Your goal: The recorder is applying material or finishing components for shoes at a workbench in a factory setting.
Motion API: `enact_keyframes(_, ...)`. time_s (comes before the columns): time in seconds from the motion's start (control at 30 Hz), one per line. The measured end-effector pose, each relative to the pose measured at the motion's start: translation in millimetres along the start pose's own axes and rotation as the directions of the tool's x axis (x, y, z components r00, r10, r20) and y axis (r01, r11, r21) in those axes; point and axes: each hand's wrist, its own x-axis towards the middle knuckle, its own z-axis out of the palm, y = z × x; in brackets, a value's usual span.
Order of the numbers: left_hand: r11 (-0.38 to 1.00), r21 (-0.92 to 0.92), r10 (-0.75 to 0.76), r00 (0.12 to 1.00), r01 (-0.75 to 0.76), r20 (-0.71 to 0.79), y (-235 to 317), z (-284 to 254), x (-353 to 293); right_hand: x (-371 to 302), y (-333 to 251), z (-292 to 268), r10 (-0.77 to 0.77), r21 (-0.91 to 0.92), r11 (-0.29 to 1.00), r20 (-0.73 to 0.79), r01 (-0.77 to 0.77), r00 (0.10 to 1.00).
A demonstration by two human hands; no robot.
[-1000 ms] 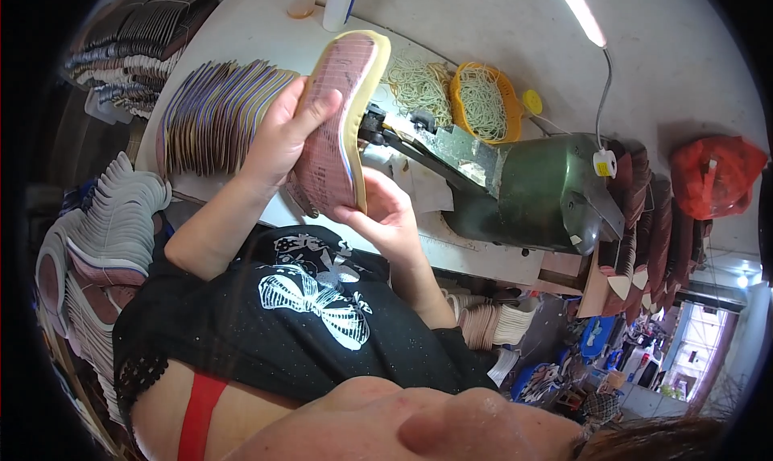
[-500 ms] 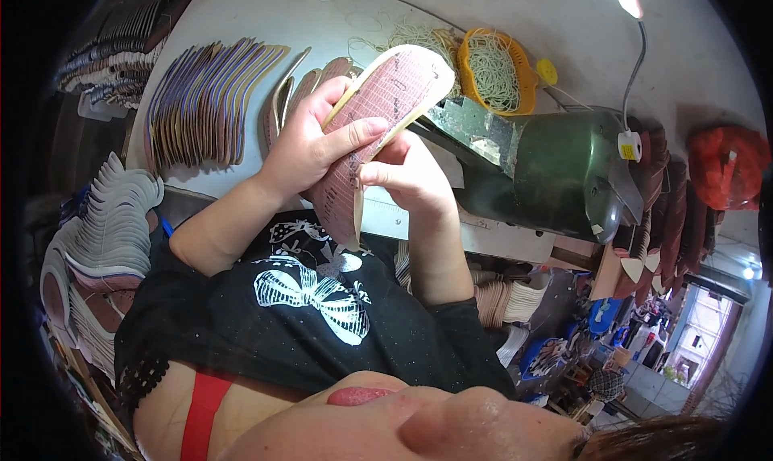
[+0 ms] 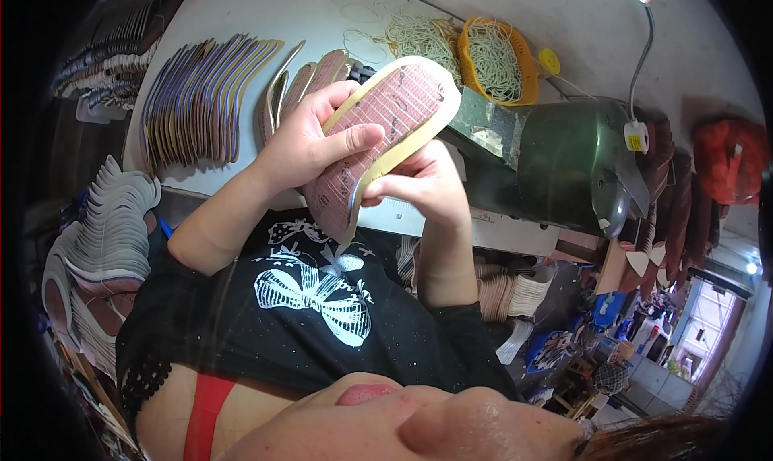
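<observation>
An insole (image 3: 394, 111) with a pinkish printed face and a yellow edge was held aslant in the upper middle of the frame. Its left side was gripped by the left hand (image 3: 310, 143), the thumb laid across the face; its lower right edge was pinched by the partly curled right hand (image 3: 431, 186). Standing insoles (image 3: 201, 103) were ranged at upper left; a green machine (image 3: 568, 167) was seen at right.

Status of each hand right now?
Left hand: closed, holding the pinkish insole, thumb across its face.
Right hand: closed, pinching the same insole by its edge.
</observation>
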Motion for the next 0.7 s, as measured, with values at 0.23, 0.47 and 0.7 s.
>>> enact_keyframes(0.23, 0.98, 0.113, 0.173, 0.982, -0.165, -0.071, 1, 20, -1, -2, 0, -1, -0.207, -0.016, 0.978, -0.062, 0.206, 0.976)
enact_keyframes(0.47, 0.991, 0.039, 0.128, 0.989, -0.125, -0.071, 2, 19, 0, -9, -7, -2, 0.068, 0.076, 0.995, -0.023, -0.066, 0.997)
enact_keyframes(0.7, 0.992, -0.121, 0.036, 0.996, -0.045, -0.078, 4, 27, 6, -3, 12, -13, -0.071, 0.321, 0.945, 0.014, 0.063, 0.997)
